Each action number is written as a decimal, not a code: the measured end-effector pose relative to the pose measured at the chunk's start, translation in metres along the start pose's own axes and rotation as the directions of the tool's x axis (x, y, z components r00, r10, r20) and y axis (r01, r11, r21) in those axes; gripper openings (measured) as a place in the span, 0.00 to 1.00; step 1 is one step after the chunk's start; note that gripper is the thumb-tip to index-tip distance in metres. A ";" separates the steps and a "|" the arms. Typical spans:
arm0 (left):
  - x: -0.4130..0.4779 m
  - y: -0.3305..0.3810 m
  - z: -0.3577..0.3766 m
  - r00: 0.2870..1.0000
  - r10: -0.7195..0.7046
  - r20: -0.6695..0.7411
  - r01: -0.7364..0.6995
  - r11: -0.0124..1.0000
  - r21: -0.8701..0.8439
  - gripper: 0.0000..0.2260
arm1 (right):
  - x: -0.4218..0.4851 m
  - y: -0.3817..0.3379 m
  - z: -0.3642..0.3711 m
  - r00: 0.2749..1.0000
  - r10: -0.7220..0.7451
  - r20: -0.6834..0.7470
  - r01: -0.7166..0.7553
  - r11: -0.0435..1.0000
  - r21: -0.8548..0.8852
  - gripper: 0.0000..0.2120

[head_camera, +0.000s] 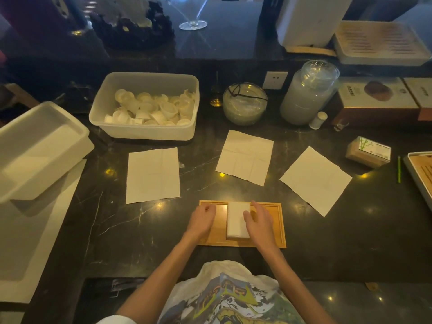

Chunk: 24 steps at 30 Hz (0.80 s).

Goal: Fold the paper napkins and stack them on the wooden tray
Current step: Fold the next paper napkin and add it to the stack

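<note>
A wooden tray (278,228) lies on the dark counter right in front of me. A folded white napkin (236,220) rests in its middle. My right hand (258,219) lies flat over the napkin's right side with fingers spread. My left hand (202,219) hovers over the tray's left end, fingers curled, holding nothing that I can see. Three unfolded napkins lie flat beyond the tray: one at the left (153,175), one in the middle (245,156), one at the right (315,180).
A white bin of small cups (147,106) stands behind the left napkin. White foam boxes (35,148) fill the left. A glass bowl (244,104), a tall jar (306,94), a small carton (368,152) and another tray (420,174) sit at the back right.
</note>
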<state>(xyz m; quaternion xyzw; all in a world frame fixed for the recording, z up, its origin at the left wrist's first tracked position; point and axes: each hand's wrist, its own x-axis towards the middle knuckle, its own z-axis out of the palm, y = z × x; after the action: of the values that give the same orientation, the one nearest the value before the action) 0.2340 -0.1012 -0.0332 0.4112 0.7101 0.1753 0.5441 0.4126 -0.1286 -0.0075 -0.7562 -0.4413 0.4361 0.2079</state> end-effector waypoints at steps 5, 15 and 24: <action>0.022 -0.008 -0.092 0.970 -0.009 -0.243 0.008 1.000 -0.007 0.15 | 0.024 -0.062 0.025 0.972 -0.232 0.028 0.232 0.973 0.012 0.07; 0.059 -0.044 -0.225 0.784 -0.179 -0.594 0.288 0.953 0.093 0.11 | 0.089 -0.160 0.153 0.971 -0.152 0.183 0.192 0.955 -0.227 0.12; 0.089 -0.060 -0.229 0.802 -0.262 -0.536 0.383 0.915 0.125 0.19 | 0.098 -0.174 0.196 0.981 0.016 0.194 0.093 0.837 -0.540 0.16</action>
<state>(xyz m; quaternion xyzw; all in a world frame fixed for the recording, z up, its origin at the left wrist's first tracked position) -0.0061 -0.0229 -0.0518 0.2819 0.9031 0.0993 0.3084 0.1855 0.0320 -0.0366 -0.7296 -0.5804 0.3581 -0.0507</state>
